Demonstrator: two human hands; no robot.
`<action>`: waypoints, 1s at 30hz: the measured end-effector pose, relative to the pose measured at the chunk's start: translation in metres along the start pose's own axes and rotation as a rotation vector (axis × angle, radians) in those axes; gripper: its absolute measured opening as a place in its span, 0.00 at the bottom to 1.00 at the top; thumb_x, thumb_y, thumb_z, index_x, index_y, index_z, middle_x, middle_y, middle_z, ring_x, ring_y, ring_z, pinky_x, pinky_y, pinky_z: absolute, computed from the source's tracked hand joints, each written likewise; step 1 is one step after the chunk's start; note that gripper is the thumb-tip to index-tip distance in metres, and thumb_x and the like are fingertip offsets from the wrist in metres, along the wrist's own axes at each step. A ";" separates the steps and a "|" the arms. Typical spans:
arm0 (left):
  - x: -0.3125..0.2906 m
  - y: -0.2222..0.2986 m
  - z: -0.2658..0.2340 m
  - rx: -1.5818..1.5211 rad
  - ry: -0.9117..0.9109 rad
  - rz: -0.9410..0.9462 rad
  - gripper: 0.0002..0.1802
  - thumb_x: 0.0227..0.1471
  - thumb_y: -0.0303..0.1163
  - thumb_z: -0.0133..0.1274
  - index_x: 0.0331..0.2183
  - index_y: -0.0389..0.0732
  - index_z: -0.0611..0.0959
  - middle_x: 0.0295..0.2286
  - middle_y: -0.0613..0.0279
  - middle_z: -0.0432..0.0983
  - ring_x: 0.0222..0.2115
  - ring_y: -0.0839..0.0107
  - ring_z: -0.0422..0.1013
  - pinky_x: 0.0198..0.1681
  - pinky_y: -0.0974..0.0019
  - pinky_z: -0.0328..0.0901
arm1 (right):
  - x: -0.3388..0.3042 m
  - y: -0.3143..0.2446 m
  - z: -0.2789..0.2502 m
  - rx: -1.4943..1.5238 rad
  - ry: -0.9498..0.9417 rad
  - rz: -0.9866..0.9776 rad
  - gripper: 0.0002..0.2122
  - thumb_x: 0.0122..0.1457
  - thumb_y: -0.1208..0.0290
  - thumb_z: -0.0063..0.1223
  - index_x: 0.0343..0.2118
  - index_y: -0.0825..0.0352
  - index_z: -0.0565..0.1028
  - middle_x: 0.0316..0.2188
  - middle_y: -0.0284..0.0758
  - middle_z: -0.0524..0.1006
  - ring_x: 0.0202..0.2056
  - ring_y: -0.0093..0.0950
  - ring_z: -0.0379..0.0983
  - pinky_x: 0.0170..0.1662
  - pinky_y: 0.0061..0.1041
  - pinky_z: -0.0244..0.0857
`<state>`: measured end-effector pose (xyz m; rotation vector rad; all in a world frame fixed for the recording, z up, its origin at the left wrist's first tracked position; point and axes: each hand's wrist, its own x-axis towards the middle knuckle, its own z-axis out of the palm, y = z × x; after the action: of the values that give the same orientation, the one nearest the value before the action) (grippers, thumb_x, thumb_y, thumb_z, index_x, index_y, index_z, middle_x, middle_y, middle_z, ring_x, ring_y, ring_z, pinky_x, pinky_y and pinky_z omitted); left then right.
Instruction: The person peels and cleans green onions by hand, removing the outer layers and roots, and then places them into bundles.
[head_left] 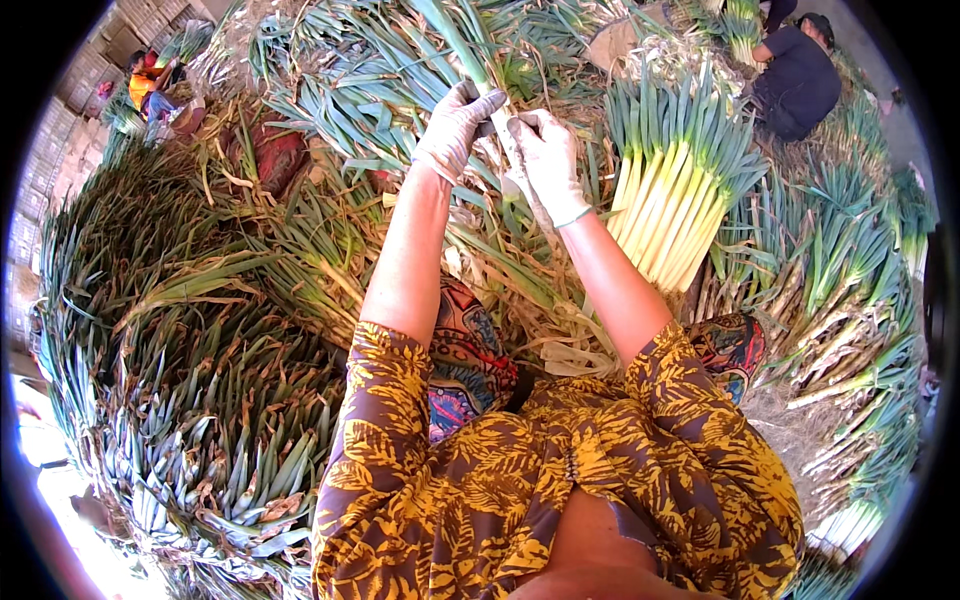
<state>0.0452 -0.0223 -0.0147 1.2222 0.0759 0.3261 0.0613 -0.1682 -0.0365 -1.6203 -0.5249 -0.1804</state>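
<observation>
Held out in front of me is a leek (462,45), its green leaves pointing away and its pale stalk running down between my hands. My left hand (452,135), in a whitish glove, is closed round the stalk just below the leaves. Lower down, my gloved right hand (550,165) has its fingers closed at the pale stalk; whether they pinch the stalk itself or a loose outer layer is hard to see. Right of that hand lies a stack of cleaned leeks (668,195) with pale yellow-white stalks and green tops.
A large heap of uncleaned leeks (220,390) fills the left side. More leeks with brownish stalks (840,340) lie on the right. Peeled dry leaves (580,355) litter the ground before me. One person in dark clothes (798,80) sits far right, another in orange (145,85) far left.
</observation>
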 end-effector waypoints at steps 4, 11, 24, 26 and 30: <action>-0.002 0.001 -0.002 -0.059 -0.028 -0.003 0.14 0.47 0.31 0.64 0.36 0.40 0.78 0.24 0.70 0.74 0.19 0.82 0.67 0.21 0.76 0.63 | 0.001 -0.007 -0.003 -0.198 -0.045 -0.025 0.11 0.55 0.66 0.55 0.36 0.68 0.77 0.27 0.43 0.79 0.28 0.36 0.77 0.36 0.30 0.68; -0.009 0.007 -0.002 -0.087 -0.097 -0.017 0.12 0.48 0.28 0.62 0.35 0.41 0.76 0.25 0.68 0.74 0.22 0.77 0.71 0.26 0.73 0.68 | 0.026 -0.024 -0.018 -0.404 -0.304 -0.036 0.12 0.48 0.65 0.53 0.29 0.67 0.80 0.27 0.43 0.79 0.29 0.37 0.77 0.36 0.32 0.68; -0.003 0.022 -0.052 -0.726 0.041 0.025 0.16 0.47 0.38 0.62 0.35 0.40 0.80 0.26 0.59 0.77 0.27 0.64 0.73 0.34 0.57 0.71 | -0.072 0.126 -0.019 -1.201 -1.027 0.456 0.14 0.57 0.73 0.44 0.43 0.68 0.77 0.41 0.46 0.78 0.41 0.36 0.77 0.43 0.34 0.71; 0.003 0.021 -0.070 -0.823 -0.027 0.012 0.17 0.48 0.40 0.61 0.35 0.39 0.79 0.28 0.59 0.77 0.26 0.67 0.71 0.30 0.61 0.68 | -0.096 0.168 -0.038 -1.331 -1.135 0.501 0.17 0.59 0.70 0.44 0.50 0.67 0.73 0.41 0.44 0.78 0.40 0.35 0.77 0.42 0.34 0.71; 0.014 0.028 -0.100 -0.920 -0.233 0.107 0.19 0.55 0.44 0.52 0.38 0.37 0.75 0.27 0.64 0.71 0.26 0.71 0.66 0.32 0.64 0.65 | -0.127 0.188 -0.087 -1.535 -1.354 0.571 0.18 0.60 0.68 0.46 0.54 0.63 0.71 0.41 0.40 0.78 0.40 0.32 0.77 0.41 0.32 0.71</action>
<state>0.0300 0.0808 -0.0210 0.3423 -0.3151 0.2595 0.0483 -0.2883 -0.2472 -3.2183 -0.9706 1.3728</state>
